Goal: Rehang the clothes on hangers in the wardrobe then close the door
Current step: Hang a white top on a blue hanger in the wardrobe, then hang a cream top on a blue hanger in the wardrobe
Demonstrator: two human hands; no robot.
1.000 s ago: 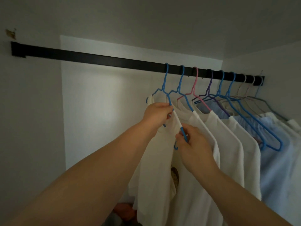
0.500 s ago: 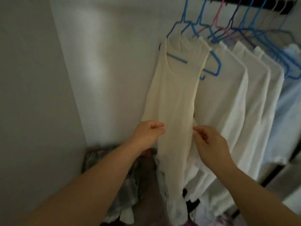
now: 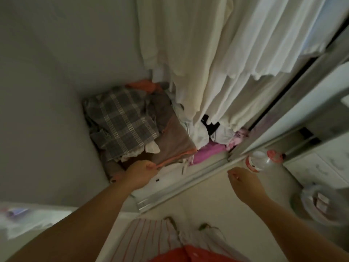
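left hand [image 3: 140,172] pinches the brown garment's orange hem [image 3: 175,160]; right hand [image 3: 243,183] hangs loosely curled, empty.

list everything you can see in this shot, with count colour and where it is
hanging shirts: several, white and cream, top centre to right
plaid garment: one, grey check, on pile on wardrobe floor
brown garment: one, brown with orange edge, beside the plaid
pink garment: one, pink, floor right of brown
door track: one, metal, wardrobe threshold
bottle: one, clear with red cap, lying on floor outside the track
left hand: one, grips the orange edge
right hand: one, over the floor, holds nothing
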